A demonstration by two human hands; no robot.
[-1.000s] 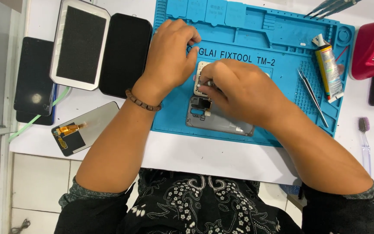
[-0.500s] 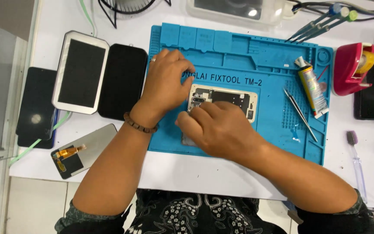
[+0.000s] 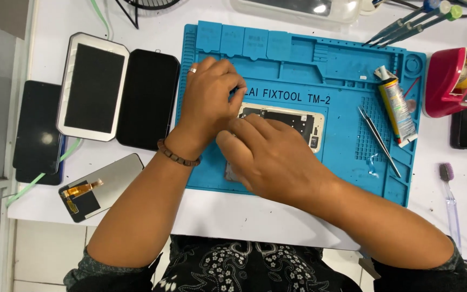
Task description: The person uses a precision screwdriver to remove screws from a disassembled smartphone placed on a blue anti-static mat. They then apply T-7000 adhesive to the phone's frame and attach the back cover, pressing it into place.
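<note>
Both hands, left hand (image 3: 209,100) and right hand (image 3: 268,157), fingers curled onto opened phone (image 3: 293,121) on blue mat (image 3: 347,157); looks thin, light, fragile, so hold by edges.

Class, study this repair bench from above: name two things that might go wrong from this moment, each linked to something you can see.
1. Both hands, left hand and right hand, press on the opened phone; its bare inner parts could be bent or scratched.
2. The tweezers and glue tube lie loose on the blue mat just beyond the right forearm; a sweep of that arm might knock them off or into the phone.
</note>
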